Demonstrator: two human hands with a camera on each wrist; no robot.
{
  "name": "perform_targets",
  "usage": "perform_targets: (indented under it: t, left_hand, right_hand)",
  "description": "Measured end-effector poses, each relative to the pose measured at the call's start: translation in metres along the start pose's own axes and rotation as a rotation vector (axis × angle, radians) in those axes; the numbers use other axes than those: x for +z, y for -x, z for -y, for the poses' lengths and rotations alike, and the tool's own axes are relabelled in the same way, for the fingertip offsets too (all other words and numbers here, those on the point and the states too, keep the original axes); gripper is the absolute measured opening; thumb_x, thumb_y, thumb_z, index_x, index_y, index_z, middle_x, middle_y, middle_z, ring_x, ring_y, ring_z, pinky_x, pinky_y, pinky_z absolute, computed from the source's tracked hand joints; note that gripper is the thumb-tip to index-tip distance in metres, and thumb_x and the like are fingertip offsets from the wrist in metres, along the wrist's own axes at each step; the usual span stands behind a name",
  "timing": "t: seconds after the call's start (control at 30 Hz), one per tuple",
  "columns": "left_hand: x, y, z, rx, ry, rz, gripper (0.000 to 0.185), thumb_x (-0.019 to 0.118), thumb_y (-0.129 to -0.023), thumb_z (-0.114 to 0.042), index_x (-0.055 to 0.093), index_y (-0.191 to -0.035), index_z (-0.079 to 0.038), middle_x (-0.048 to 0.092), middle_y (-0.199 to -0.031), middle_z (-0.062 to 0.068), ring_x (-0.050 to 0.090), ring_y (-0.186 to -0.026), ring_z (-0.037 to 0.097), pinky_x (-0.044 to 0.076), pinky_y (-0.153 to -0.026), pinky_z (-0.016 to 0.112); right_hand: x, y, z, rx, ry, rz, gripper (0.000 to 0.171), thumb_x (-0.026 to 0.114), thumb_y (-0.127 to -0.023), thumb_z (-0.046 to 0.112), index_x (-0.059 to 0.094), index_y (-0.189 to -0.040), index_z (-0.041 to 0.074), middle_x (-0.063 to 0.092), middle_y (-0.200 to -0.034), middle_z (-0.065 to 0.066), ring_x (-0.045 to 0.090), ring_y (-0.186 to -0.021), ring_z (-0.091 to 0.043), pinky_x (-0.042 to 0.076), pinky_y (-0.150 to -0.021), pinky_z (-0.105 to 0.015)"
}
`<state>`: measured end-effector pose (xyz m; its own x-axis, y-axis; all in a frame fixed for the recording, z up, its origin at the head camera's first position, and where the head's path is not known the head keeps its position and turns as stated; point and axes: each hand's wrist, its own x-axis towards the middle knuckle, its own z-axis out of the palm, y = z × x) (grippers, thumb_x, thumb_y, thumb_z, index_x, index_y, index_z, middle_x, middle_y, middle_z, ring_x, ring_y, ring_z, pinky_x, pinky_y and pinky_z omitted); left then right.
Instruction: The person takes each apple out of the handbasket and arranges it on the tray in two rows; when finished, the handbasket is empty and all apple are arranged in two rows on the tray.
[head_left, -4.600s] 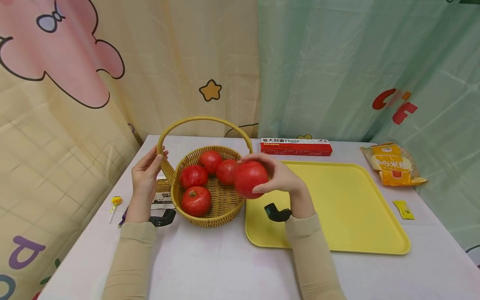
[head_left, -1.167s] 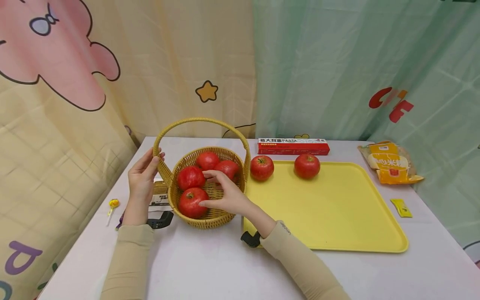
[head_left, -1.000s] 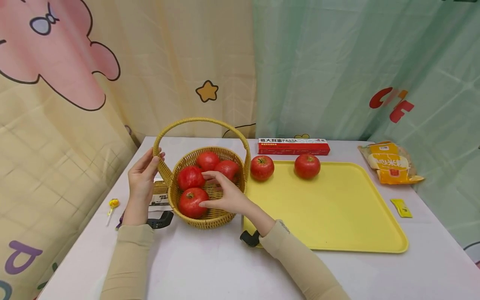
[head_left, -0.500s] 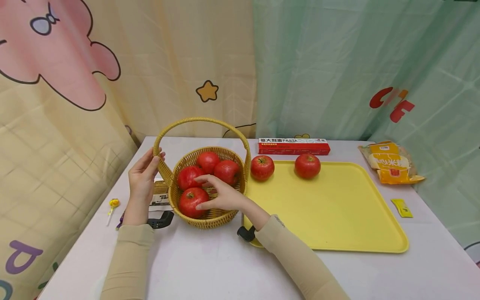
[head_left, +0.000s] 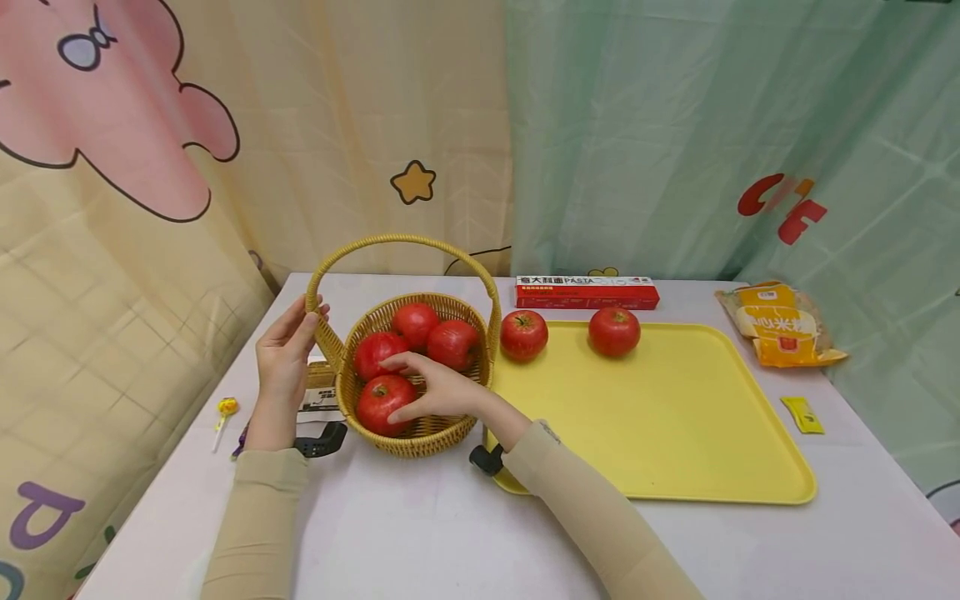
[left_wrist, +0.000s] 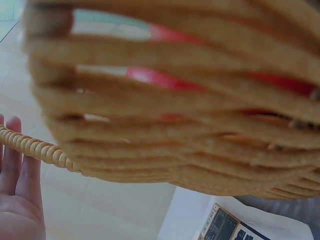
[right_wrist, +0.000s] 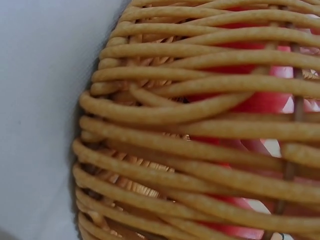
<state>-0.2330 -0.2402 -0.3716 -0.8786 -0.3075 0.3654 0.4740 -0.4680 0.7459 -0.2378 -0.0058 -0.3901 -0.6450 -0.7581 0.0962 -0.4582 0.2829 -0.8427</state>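
- Tomato [head_left: 383, 402] at the near-left of the wicker basket [head_left: 450, 427] – that's where the right hand [head_left: 433, 389] is, reaching in over the near rim.
- R hand: fingers spread & loosely curved, fingertips [head_left: 400, 413] touching the near tomato's right side, index stretched toward the tomato behind it [head_left: 372, 350]. Contact yes, but can't tell if it's a real grip – fingers aren't wrapped round the fruit.
- 4 tomatoes in the basket: near one, left-mid one, back one [head_left: 415, 321], right one [head_left: 453, 343], all packed touching.
- L hand [head_left: 283, 358] on the basket's left side, fingers straight & together, pressed flat against the base of the handle [head_left: 402, 241] where it meets the rim. Thumb on the handle too.
- L wrist view: basket weave [left_wrist: 175, 125] fills the shot, blurred, red showing thru the gaps; straight fingers [left_wrist: 20, 165] beside the handle cord.
- R wrist view: basket wall [right_wrist: 190, 125] close up, red fruit behind the strands.
- Yellow tray [head_left: 675, 442] just right of the basket, w/ 2 tomatoes along its far edge: one at the far-left corner [head_left: 523, 334], one further right [head_left: 614, 330], well apart.
- Red pasta box [head_left: 587, 292] behind the tray; yellow snack bag [head_left: 778, 326] & small yellow sachet [head_left: 801, 414] to the tray's right.
- Lollipop [head_left: 225, 410] on the table left of the L wrist.
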Motion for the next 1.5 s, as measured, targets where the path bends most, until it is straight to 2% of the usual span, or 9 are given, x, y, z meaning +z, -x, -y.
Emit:
perform_targets:
  t: [0.33, 0.53, 0.87, 1.5]
  left_hand:
    - [0.0, 0.0, -0.001, -0.004, -0.005, -0.004, 0.033, 0.064, -0.085, 0.001, 0.065, -0.117, -0.001, 0.07, -0.104, 0.009, 0.067, -0.093, 0.02, 0.049, -0.089, 0.029]
    - [0.0, 0.0, 0.0, 0.014, -0.018, 0.007, 0.032, 0.064, -0.085, 0.001, 0.065, -0.117, -0.001, 0.07, -0.104, 0.009, 0.067, -0.093, 0.02, 0.049, -0.089, 0.029]
    - [0.0, 0.0, 0.0, 0.005, -0.024, 0.004, 0.032, 0.063, -0.086, 0.001, 0.065, -0.117, -0.001, 0.07, -0.105, 0.008, 0.067, -0.093, 0.02, 0.049, -0.089, 0.029]
    - [0.0, 0.0, 0.0, 0.0, -0.015, -0.004, 0.031, 0.063, -0.086, 0.002, 0.065, -0.117, 0.0, 0.07, -0.105, 0.008, 0.067, -0.093, 0.02, 0.049, -0.089, 0.029]
  right_hand:
    - [0.001, -0.006, -0.002, 0.003, 0.021, 0.013, 0.066, 0.079, -0.077, 0.024, 0.046, -0.133, 0.018, 0.05, -0.13, 0.003, 0.044, -0.121, -0.011, 0.041, -0.099, -0.026]
    - [0.002, -0.008, -0.003, 0.034, 0.036, 0.021, 0.063, 0.08, -0.076, 0.025, 0.048, -0.13, 0.02, 0.051, -0.128, 0.004, 0.045, -0.12, -0.01, 0.04, -0.099, -0.026]
    - [0.002, -0.009, -0.002, 0.071, 0.072, 0.029, 0.06, 0.079, -0.076, 0.028, 0.05, -0.128, 0.024, 0.049, -0.127, 0.005, 0.043, -0.118, -0.01, 0.042, -0.097, -0.027]
    - [0.005, -0.014, -0.002, 0.05, 0.122, 0.047, 0.062, 0.081, -0.074, 0.028, 0.05, -0.127, 0.023, 0.044, -0.13, 0.005, 0.038, -0.122, -0.011, 0.04, -0.099, -0.027]
